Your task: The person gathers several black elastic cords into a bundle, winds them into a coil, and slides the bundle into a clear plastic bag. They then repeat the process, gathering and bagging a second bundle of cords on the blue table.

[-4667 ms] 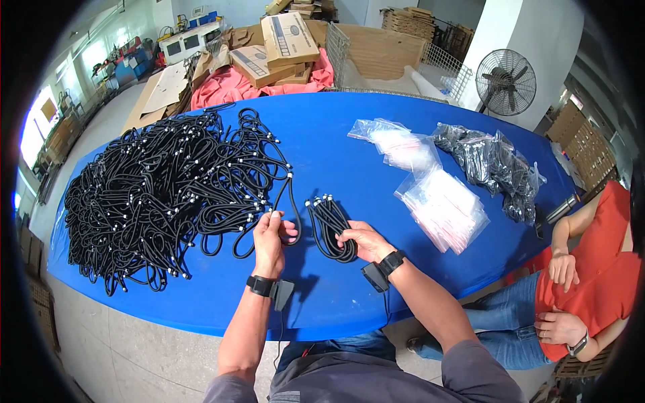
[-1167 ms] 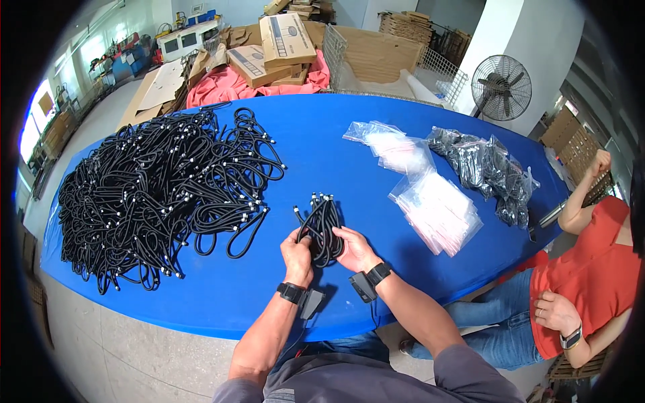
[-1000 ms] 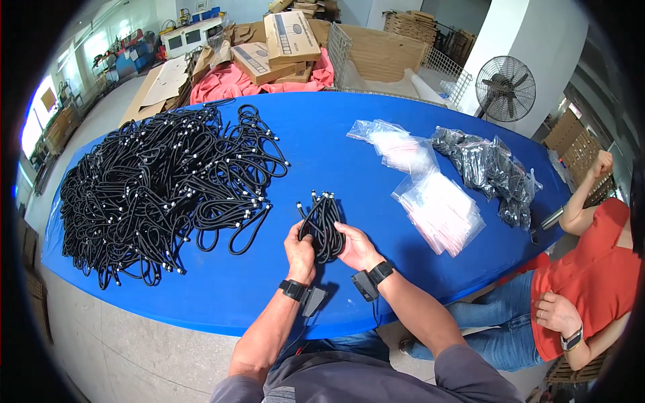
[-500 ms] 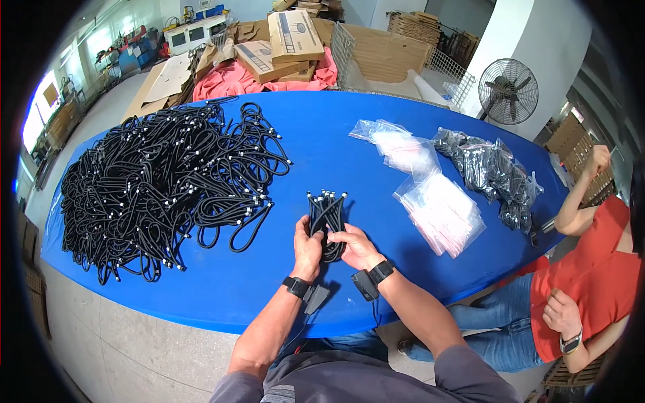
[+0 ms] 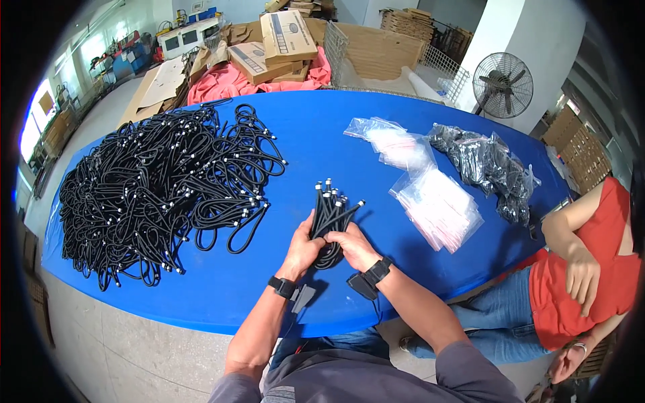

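Note:
Both my hands grip one small bundle of short black cables over the blue table. My left hand holds its lower left side and my right hand clasps its lower right side. The bundle's metal-tipped ends fan out upward, away from me. A large heap of the same black cables covers the table's left half, well apart from my hands.
A stack of empty clear plastic bags lies right of my hands, and bags filled with black cables lie beyond. A person in a red top sits at the right edge. Cardboard boxes and a fan stand behind the table.
My left hand left the big heap and joined my right on the small bundle. The bundle has been gathered and turned so its tips point away from me.

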